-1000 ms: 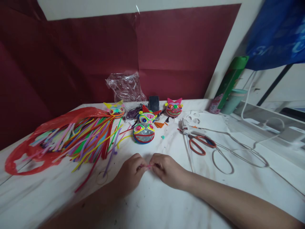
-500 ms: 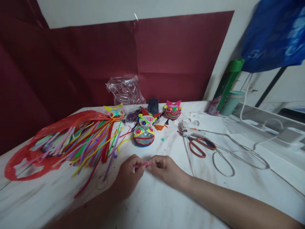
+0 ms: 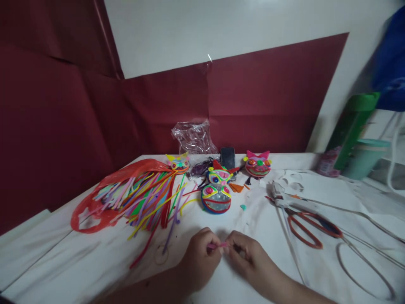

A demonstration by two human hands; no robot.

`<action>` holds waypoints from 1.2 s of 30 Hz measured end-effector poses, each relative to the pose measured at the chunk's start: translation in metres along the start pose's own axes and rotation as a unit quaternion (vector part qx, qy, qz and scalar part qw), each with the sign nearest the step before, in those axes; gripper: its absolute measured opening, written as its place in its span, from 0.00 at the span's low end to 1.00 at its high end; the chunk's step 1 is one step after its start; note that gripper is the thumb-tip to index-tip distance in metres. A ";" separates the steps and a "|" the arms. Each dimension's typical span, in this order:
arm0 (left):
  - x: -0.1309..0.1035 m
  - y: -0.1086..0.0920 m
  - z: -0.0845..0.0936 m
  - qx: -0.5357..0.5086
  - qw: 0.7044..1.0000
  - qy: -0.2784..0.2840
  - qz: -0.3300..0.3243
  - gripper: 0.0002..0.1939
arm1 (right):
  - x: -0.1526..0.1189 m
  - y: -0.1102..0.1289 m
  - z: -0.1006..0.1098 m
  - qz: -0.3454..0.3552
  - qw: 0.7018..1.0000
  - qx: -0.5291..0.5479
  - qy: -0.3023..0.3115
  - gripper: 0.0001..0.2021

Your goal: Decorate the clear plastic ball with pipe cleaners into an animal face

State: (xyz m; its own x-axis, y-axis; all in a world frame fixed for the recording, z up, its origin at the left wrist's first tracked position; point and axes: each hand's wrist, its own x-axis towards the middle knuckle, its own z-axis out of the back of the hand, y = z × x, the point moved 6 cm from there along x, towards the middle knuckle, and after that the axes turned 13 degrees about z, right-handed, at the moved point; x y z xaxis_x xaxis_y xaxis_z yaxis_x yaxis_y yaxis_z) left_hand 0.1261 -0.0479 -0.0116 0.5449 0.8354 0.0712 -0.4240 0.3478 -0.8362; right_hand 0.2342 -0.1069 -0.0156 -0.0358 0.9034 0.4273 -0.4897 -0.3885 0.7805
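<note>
A short pink pipe cleaner [image 3: 214, 245] spans the gap between my two hands low in the view. My left hand [image 3: 201, 255] is closed in a pinch around it. The fingertips of my right hand [image 3: 249, 255] press on its other end, with the fingers curled. Just beyond them sits a small colourful animal-face ornament [image 3: 217, 197] with pink eyes and a grey, red-lined mouth. Behind that, partly covered by it, is another face [image 3: 219, 175] with a red top. A teal scrap [image 3: 243, 207] lies to its right.
Many coloured pipe cleaners [image 3: 148, 194] spread over a red plastic bag [image 3: 80, 226] at left. Pink-eared [image 3: 257, 164] and yellow-eared faces [image 3: 179, 162] stand farther back near a phone [image 3: 228, 157]. At right lie orange-handled scissors [image 3: 305, 234] and a glue gun [image 3: 278, 192] with its cord.
The view has swung left and tipped up, so everything sits farther right and lower in it. Both hands keep their pinch on the pink pipe cleaner, close together.
</note>
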 end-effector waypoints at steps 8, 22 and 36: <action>0.004 0.004 -0.002 -0.034 0.998 0.019 0.047 0.04 | 0.000 -0.007 0.000 0.016 1.000 -0.013 0.002 0.15; 0.025 0.027 -0.014 -0.054 0.988 0.123 0.081 0.14 | 0.009 0.002 0.010 0.047 0.997 -0.047 -0.042 0.07; 0.018 0.015 -0.002 -0.010 0.999 0.039 0.012 0.11 | 0.009 0.008 0.014 0.065 0.996 -0.059 -0.027 0.07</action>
State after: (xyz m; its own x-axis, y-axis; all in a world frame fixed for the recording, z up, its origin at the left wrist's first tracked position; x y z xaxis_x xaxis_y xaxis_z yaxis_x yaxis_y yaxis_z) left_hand 0.1307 -0.0287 -0.0237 0.5901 0.8073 0.0078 -0.4241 0.3181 -0.8479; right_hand 0.2418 -0.1041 0.0010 -0.0611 0.8346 0.5474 -0.5828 -0.4751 0.6593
